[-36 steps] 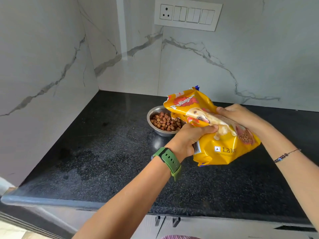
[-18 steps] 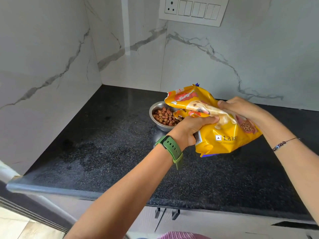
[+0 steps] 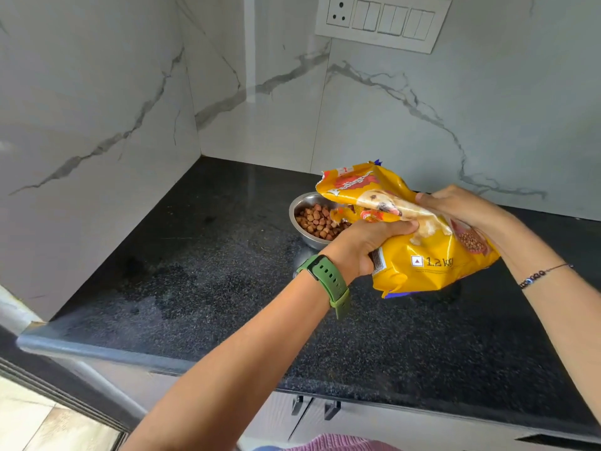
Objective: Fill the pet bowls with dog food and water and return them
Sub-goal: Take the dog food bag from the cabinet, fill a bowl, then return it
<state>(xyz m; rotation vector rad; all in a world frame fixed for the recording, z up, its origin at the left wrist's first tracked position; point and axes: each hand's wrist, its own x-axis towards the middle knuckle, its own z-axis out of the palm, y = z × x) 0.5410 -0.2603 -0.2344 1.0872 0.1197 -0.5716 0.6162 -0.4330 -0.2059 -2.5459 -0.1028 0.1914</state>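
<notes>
- Left hand (image 3: 367, 244) grips the yellow dog food bag (image 3: 419, 255) at its near side, fingers curled over the crumpled middle; green watch (image 3: 325, 281) on that wrist.
- Right hand (image 3: 455, 206) holds the bag's far side, fingers curled onto it — thin bracelet (image 3: 540, 276) on the wrist.
- Bag held tilted above the black counter (image 3: 195, 271), open top end leaning over the steel bowl (image 3: 300, 209).
- Bowl sits on the counter near the wall corner, holding brown kibble (image 3: 317, 219) — partly hidden behind the bag.
- Switch panel (image 3: 380, 21) on the marble wall above.
</notes>
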